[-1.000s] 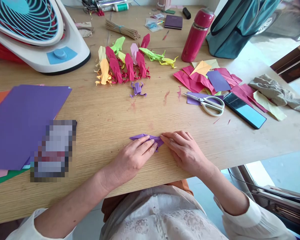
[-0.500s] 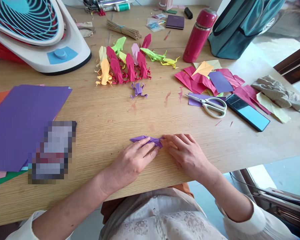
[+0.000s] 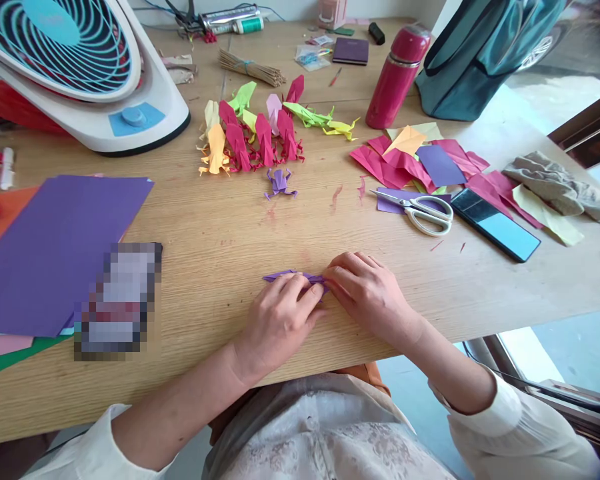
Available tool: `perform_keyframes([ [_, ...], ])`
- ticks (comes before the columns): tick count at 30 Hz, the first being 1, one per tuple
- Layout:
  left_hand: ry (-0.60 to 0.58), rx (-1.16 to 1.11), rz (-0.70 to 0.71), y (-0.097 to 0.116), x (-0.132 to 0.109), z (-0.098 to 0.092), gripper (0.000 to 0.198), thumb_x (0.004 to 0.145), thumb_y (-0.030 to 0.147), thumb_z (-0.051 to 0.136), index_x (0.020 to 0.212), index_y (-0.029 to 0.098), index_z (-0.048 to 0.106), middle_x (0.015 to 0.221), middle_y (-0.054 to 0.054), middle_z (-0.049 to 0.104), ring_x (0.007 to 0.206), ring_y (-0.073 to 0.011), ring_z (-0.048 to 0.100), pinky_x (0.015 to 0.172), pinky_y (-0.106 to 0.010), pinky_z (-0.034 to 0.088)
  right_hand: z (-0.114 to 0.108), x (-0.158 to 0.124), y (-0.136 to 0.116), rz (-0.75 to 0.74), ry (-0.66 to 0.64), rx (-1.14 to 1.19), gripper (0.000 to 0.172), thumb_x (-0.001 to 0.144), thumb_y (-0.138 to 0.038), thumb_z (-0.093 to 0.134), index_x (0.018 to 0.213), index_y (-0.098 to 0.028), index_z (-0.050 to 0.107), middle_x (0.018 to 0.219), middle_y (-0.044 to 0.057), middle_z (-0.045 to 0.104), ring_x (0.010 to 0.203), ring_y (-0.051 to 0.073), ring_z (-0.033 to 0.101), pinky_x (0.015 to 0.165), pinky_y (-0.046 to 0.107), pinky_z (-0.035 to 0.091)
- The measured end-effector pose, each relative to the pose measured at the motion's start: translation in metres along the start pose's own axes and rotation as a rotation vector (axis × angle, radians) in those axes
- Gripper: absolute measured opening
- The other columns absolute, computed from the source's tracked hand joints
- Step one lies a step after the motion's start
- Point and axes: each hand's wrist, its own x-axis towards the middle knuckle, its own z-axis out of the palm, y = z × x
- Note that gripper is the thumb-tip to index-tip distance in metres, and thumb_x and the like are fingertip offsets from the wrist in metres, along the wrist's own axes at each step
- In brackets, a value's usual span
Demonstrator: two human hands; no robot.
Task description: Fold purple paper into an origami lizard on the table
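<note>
Below centre we count two hands [image 3: 283, 319], one folded purple paper [image 3: 279, 275]; above, one purple origami frog [image 3: 280, 182]; upper left, one fan [image 3: 93, 117].

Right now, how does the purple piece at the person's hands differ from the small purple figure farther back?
The purple piece shows a long, narrow point, partly covered by fingers; the small purple figure is compact, with thin limbs spread.
The purple piece is held by the left hand and right hand; the small purple figure stands untouched.
Both are folded purple paper.
</note>
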Motion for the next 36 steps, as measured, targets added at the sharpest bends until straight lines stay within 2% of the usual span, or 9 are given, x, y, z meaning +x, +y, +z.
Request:
perform_keyframes([
  [4, 0.042, 0.074, 0.039, -0.002, 0.000, 0.003, 0.019, 0.097, 0.017, 0.055, 0.112, 0.018, 0.066, 0.102, -0.008, 0.068, 0.099, -0.0210, 0.067, 0.090, -0.036, 0.058, 0.003, 0.008, 0.004, 0.026, 0.000, 0.045, 0.021, 0.102, -0.023, 0.051, 0.089, -0.020, 0.068, 0.090, 0.006, 0.065, 0.082, 0.018, 0.057, 0.074, 0.031, 0.041],
  [8, 0.046, 0.128, 0.090, -0.006, 0.000, 0.000, 0.032, 0.095, 0.011, 0.054, 0.124, 0.021, 0.063, 0.107, -0.008, 0.068, 0.097, -0.0196, 0.068, 0.084, -0.032, 0.059, 0.001, 0.011, 0.005, -0.010, 0.029, 0.036, 0.020, 0.100, -0.021, 0.052, 0.087, -0.018, 0.067, 0.091, 0.007, 0.064, 0.083, 0.018, 0.055, 0.075, 0.031, 0.040],
  [10, 0.037, 0.131, 0.114, -0.009, -0.001, -0.002, 0.034, 0.095, 0.009, 0.053, 0.124, 0.024, 0.063, 0.112, -0.008, 0.068, 0.099, -0.0200, 0.068, 0.081, -0.032, 0.060, -0.001, 0.007, 0.006, -0.046, 0.042, 0.046, 0.020, 0.100, -0.021, 0.051, 0.088, -0.018, 0.068, 0.093, 0.008, 0.064, 0.083, 0.018, 0.055, 0.075, 0.032, 0.041],
  [17, 0.004, 0.101, 0.222, -0.016, -0.005, -0.005, 0.031, 0.095, 0.007, 0.049, 0.118, 0.019, 0.066, 0.120, -0.011, 0.064, 0.112, -0.0237, 0.064, 0.096, -0.038, 0.058, -0.003, -0.006, 0.009, -0.146, 0.057, 0.031, 0.021, 0.099, -0.018, 0.053, 0.099, -0.022, 0.073, 0.097, 0.007, 0.067, 0.085, 0.019, 0.054, 0.076, 0.035, 0.039],
  [22, -0.091, 0.171, 0.251, -0.014, -0.004, -0.010, 0.042, 0.095, 0.007, 0.048, 0.132, 0.022, 0.058, 0.123, -0.011, 0.061, 0.118, -0.0262, 0.061, 0.089, -0.037, 0.061, 0.000, -0.003, 0.011, -0.170, 0.070, 0.045, 0.026, 0.099, -0.017, 0.054, 0.117, -0.025, 0.071, 0.099, 0.006, 0.068, 0.087, 0.020, 0.056, 0.076, 0.036, 0.039],
  [29, -0.096, 0.178, 0.283, -0.017, -0.003, -0.012, 0.035, 0.097, 0.009, 0.045, 0.128, 0.018, 0.060, 0.119, -0.012, 0.062, 0.120, -0.0257, 0.061, 0.095, -0.038, 0.060, 0.003, -0.003, 0.014, -0.195, 0.063, 0.011, 0.026, 0.100, -0.016, 0.050, 0.118, -0.021, 0.069, 0.103, 0.008, 0.071, 0.088, 0.021, 0.057, 0.076, 0.037, 0.039],
  [36, -0.069, 0.106, 0.334, -0.025, -0.008, -0.008, 0.033, 0.099, 0.011, 0.046, 0.129, 0.009, 0.059, 0.130, -0.015, 0.062, 0.126, -0.0290, 0.057, 0.106, -0.043, 0.054, 0.007, -0.001, 0.013, -0.221, 0.026, -0.026, 0.028, 0.101, -0.015, 0.047, 0.120, -0.019, 0.067, 0.110, 0.010, 0.070, 0.092, 0.023, 0.058, 0.079, 0.039, 0.041],
])
